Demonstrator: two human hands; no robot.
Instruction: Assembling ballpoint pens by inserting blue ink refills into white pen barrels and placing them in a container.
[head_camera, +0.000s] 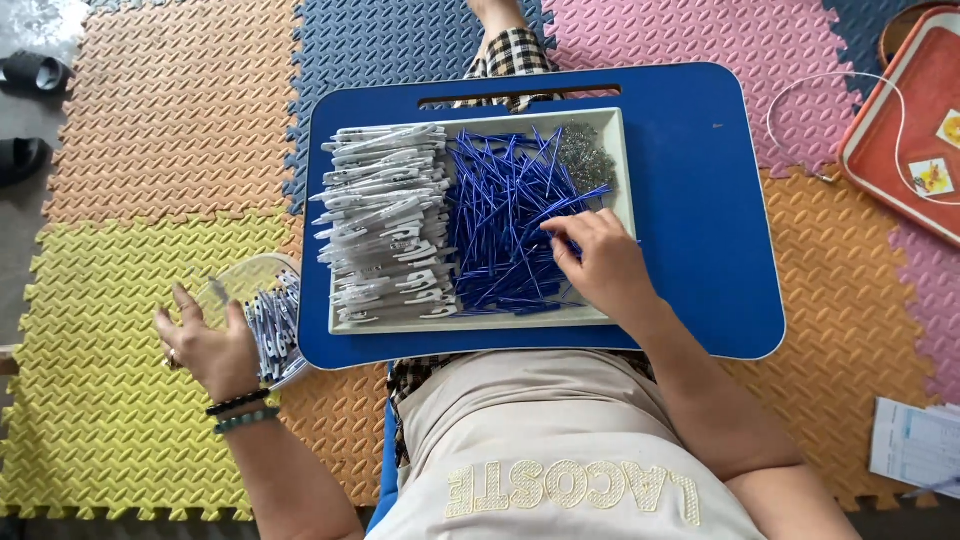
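While blue refills (510, 215) are picked at by the right hand (598, 262), finished pens (275, 325) are dropped.
Left hand (205, 345) is spread wide over the clear tub (240, 285); many white barrels (390, 225) are left along the tray's (625, 160) left edge.

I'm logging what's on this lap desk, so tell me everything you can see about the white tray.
The white tray is a shallow rectangular dish, plastic by the look of it, lying flat on the blue lap desk. It holds three groups: stacked white pen barrels on its left, a heap of thin blue refills in the middle, and a small pile of metal springs in the far right corner. The right hand rests over its right side, fingertips among the refills.
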